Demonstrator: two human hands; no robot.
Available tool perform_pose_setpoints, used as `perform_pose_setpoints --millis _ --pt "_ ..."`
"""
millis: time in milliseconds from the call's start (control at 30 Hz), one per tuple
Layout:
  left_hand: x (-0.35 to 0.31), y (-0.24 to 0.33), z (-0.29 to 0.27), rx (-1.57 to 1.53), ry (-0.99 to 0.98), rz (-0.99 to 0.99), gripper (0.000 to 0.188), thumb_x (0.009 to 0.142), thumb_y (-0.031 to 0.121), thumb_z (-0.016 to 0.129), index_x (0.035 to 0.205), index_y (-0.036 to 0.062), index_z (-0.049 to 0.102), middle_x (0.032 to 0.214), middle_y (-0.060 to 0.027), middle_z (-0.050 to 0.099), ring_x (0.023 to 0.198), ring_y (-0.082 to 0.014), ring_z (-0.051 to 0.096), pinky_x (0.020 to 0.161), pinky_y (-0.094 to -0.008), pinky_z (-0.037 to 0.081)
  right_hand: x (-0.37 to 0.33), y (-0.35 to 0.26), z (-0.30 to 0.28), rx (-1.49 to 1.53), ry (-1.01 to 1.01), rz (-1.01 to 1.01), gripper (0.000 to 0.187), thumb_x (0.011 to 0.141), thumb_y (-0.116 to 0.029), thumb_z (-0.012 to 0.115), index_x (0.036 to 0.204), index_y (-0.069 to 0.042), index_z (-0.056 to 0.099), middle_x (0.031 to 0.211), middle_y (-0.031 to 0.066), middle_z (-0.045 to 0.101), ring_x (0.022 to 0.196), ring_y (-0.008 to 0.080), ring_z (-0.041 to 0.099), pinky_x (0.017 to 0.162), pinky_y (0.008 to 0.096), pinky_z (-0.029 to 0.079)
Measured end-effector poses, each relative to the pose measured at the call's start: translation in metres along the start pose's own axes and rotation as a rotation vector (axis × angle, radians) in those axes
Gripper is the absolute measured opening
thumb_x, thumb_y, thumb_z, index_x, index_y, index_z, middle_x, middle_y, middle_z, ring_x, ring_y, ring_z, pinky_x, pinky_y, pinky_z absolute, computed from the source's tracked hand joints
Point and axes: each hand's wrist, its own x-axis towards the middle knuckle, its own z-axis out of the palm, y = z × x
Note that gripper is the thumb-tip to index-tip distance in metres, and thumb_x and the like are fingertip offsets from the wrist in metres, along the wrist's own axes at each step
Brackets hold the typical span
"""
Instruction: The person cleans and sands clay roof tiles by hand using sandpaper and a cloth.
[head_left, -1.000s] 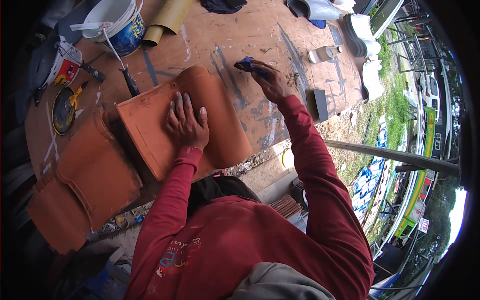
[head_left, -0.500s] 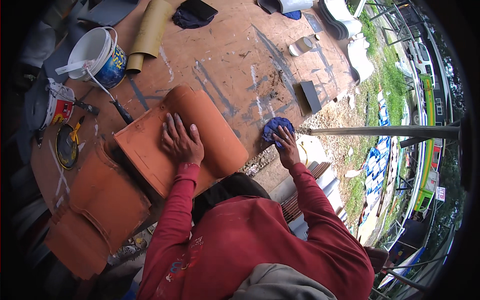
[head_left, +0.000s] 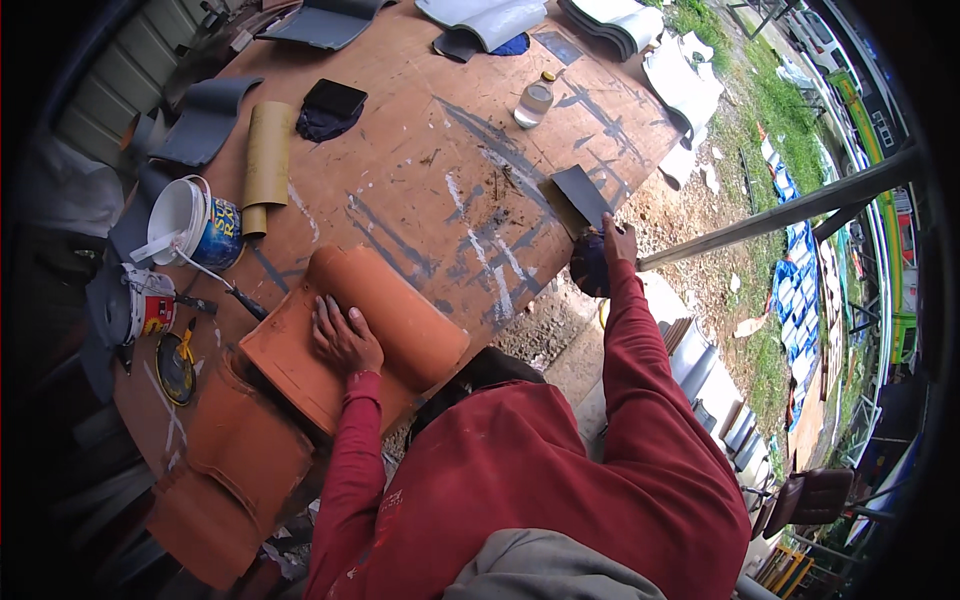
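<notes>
While the left hand [head_left: 343,338] lies flat, fingers spread, on an orange roof tile [head_left: 355,335], right hand [head_left: 617,243] grasping a dark blue pad [head_left: 589,266] at the plywood table [head_left: 420,130] edge, beside a grey sanding sheet [head_left: 581,194].

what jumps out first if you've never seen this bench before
The orange clay roof tile near the front edge of the paint-streaked plywood table draws the eye, with the left hand pressed flat on it. At the table's right edge the right hand holds a dark round pad beside a dark flat sheet. At the far left stands a white bucket next to a tan cardboard tube.
</notes>
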Motion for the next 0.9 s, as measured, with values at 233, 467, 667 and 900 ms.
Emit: perform_pose_setpoints --millis 233,467,667,900 --pt "-0.004 -0.008 0.0 -0.105 0.02 0.053 0.049 0.106 0.034 0.044 0.141 0.002 0.055 0.15 -0.0169 0.05 0.134 -0.0401 0.045 0.114 -0.0525 0.034 0.017 -0.07 -0.021 -0.3 -0.265 -0.078 0.094 0.066 -0.045 0.089 0.141 -0.004 0.05 0.126 0.0287 0.062 0.117 0.0436 0.062 0.104 0.0462 0.049" --pt "0.012 -0.006 -0.018 -0.337 -0.181 -0.036 0.042 0.101 0.03 0.057 0.133 0.0024 0.059 0.145 -0.019 0.051 0.135 -0.0377 0.045 0.113 -0.0511 0.033 0.079 -0.028 -0.004 -0.126 -0.111 -0.252 0.093 0.079 -0.058 0.077 0.149 -0.006 0.045 0.128 0.0312 0.063 0.119 0.0428 0.063 0.103 0.0445 0.049" --pt "0.036 0.064 -0.044 -0.311 -0.076 -0.009 0.043 0.091 0.014 0.066 0.132 0.0025 0.059 0.143 -0.0185 0.051 0.134 -0.0381 0.043 0.112 -0.0504 0.035 0.07 -0.063 -0.021 -0.3 -0.283 -0.2 0.08 0.077 -0.045 0.081 0.141 -0.009 0.052 0.12 0.025 0.066 0.112 0.0415 0.064 0.099 0.0458 0.05" --pt "0.042 0.108 -0.05 -0.497 -0.187 0.23 0.045 0.086 0.004 0.067 0.13 0.0026 0.059 0.13 -0.0177 0.058 0.121 -0.0358 0.055 0.101 -0.0455 0.047 0.06 -0.006 -0.023 0.393 -0.198 -0.405 0.022 0.077 -0.013 0.075 0.086 0.0 0.059 0.078 0.0118 0.063 0.07 0.0257 0.059 0.069 0.039 0.048"
